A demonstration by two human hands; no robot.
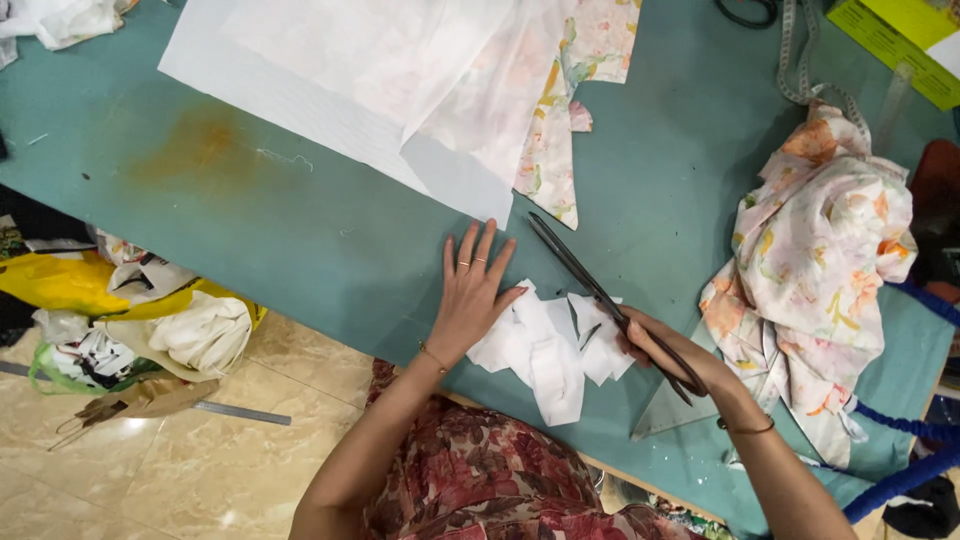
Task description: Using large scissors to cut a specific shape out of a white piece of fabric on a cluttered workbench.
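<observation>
Your right hand [672, 352] is closed around the handles of a pair of long dark scissors [590, 285], whose blades are nearly closed and point up and to the left across the table. Their lower part lies over a small heap of white fabric scraps [545, 350] near the table's near edge. Your left hand [470, 290] grips nothing: it lies flat, fingers spread, palm down on the teal table [300, 230], its thumb side touching the left edge of the scraps. A clear plastic triangle ruler [668, 410] lies just under your right wrist. Farther off, a large white sheet with floral cloth [440, 90] on it lies spread across the far part of the table. To the right sits a bunched pile of floral fabric [815, 270], with a measuring tape [800, 70] beyond it.
</observation>
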